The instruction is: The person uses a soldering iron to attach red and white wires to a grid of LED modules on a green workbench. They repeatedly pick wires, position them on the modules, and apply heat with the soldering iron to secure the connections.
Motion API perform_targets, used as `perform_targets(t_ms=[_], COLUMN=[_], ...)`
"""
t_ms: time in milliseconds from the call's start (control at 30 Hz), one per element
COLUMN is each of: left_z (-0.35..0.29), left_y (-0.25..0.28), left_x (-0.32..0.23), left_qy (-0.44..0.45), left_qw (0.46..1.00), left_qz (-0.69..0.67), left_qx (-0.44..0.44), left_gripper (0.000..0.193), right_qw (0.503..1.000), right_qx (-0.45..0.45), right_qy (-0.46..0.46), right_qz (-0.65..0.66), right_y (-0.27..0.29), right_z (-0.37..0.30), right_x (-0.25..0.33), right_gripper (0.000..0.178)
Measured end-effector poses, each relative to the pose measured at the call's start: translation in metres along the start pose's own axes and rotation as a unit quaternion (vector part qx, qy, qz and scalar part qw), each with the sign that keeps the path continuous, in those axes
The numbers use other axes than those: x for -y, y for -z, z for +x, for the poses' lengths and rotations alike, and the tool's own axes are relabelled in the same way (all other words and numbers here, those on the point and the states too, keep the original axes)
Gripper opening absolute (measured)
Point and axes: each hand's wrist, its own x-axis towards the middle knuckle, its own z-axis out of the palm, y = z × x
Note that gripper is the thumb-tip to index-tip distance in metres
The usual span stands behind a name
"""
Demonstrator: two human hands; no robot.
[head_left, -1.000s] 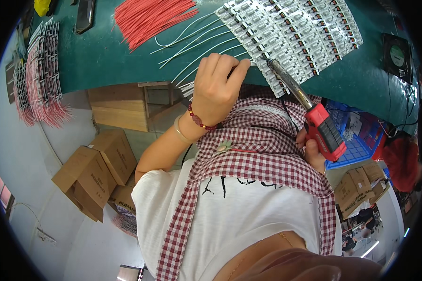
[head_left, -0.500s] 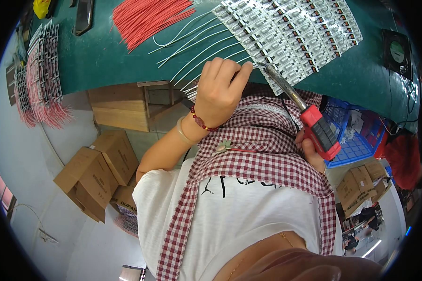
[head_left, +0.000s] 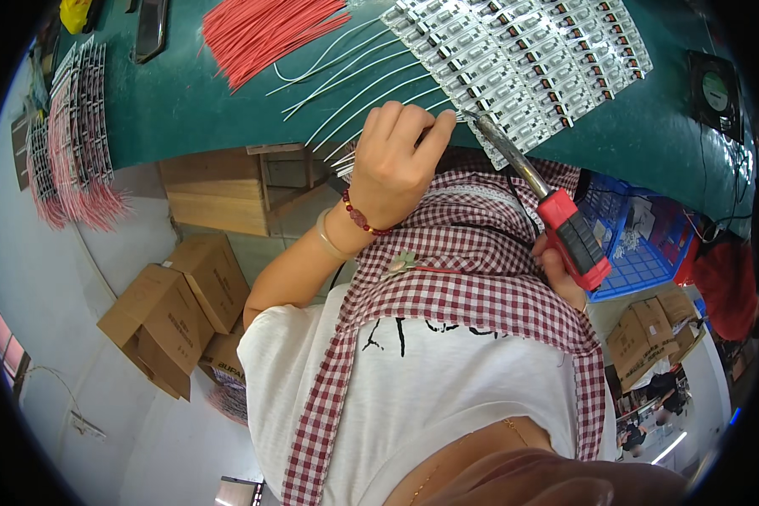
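Observation:
My left hand [head_left: 395, 160] is closed in a pinch at the near left edge of a panel of small circuit boards [head_left: 527, 72], its fingertips on the end of a white wire. Several white wires [head_left: 354, 111] trail leftward from that edge, some passing under the hand. A soldering iron [head_left: 572, 239] with a red and black handle is gripped in my right hand [head_left: 558, 268], which is partly hidden behind the handle. The iron's metal tip meets the panel edge just right of my left fingertips; the exact contact is too small to make out.
A bundle of red wires [head_left: 266, 35] lies on the green table [head_left: 177, 105], with a phone [head_left: 150, 29] to its left. Finished-looking strips with pink wires [head_left: 80, 135] hang over the left edge. A blue basket [head_left: 637, 253] stands at right, cardboard boxes [head_left: 156, 325] lower left.

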Motion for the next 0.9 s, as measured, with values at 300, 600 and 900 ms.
perform_targets(t_ms=[300,600,900], left_z=[0.000,0.000,0.001], left_y=[0.001,0.001,0.003], left_x=[0.001,0.000,0.000], left_qy=[0.000,0.000,0.004], left_qw=[1.000,1.000,1.000], left_qz=[0.002,0.004,0.001], left_qx=[0.006,0.007,0.009], left_gripper=[0.029,0.029,0.028], right_qw=[0.987,1.000,0.983], right_qx=[0.006,0.012,-0.006], right_qy=[-0.043,0.003,-0.060], right_qz=[0.155,-0.015,0.173], right_y=[0.005,0.001,0.005], right_z=[0.000,0.001,0.005], right_x=[0.007,0.000,0.014], right_gripper=[0.025,0.019,0.036])
